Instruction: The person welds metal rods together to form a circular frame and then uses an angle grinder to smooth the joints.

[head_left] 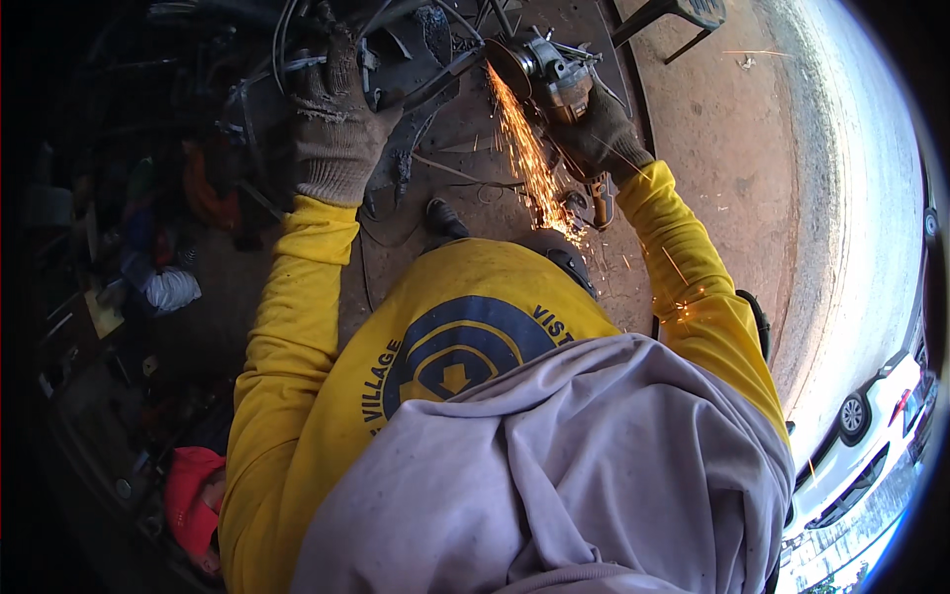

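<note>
My right hand (609, 137), in a dirty work glove, is wrapped round an angle grinder (562, 87) at the upper right. The grinder's disc (510, 69) meets the end of a dark metal bar (445, 81), and a stream of orange sparks (529, 148) pours down toward my leg. On the left, my gloved left hand (341, 139) lies over dark metalwork with its fingers stretched out and apart. Its thumb reaches toward the bar's near end; whether it presses on the bar I cannot tell. Shadow hides some fingertips.
Cables (445, 166) trail over the brown floor by my shoe (445, 218). A second power tool (599, 203) lies below the grinder. Bent metal rods crowd the top. A person in a red top (193, 500) is at lower left. A chair (673, 15) and white car (856, 436) stand right.
</note>
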The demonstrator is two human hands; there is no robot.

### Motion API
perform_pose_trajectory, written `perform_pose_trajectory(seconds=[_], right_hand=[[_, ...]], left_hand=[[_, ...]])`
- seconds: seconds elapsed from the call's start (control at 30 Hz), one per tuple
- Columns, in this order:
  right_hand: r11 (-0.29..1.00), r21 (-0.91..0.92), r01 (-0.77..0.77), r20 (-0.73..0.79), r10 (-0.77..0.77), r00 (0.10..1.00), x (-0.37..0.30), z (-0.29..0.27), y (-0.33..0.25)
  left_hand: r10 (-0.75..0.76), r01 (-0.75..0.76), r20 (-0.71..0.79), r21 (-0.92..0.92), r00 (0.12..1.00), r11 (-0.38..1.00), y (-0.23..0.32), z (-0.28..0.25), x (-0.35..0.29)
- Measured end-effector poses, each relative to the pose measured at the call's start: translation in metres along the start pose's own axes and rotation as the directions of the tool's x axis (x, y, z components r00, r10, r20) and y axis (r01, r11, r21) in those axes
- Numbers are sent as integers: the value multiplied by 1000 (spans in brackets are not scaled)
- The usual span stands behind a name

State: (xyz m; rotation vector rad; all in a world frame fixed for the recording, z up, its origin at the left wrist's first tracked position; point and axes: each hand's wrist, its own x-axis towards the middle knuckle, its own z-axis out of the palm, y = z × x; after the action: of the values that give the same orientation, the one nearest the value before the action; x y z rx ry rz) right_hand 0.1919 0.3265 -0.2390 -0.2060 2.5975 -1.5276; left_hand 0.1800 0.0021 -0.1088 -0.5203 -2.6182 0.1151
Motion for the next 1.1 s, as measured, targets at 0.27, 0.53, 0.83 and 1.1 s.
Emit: perform_pose_trajectory(seconds=[0.27, 0.53, 0.83, 1.1], right_hand=[[993, -82, -79, 29, 82, 996, -6, -6, -19], [994, -91, -62, 39, 65, 997, -2, -12, -24], [995, -85, -53, 100, 61, 993, 6, -15, -26], [972, -49, -229, 82, 233, 969, -8, -7, -1]], left_hand=[[-45, 46, 16, -51, 999, 998, -1, 1, -3], [36, -36, -36, -16, 999, 999, -2, 0, -3], [67, -65, -45, 45, 997, 997, -4, -2, -4], [8, -8, -58, 5, 998, 1000, -5, 4, -5]])
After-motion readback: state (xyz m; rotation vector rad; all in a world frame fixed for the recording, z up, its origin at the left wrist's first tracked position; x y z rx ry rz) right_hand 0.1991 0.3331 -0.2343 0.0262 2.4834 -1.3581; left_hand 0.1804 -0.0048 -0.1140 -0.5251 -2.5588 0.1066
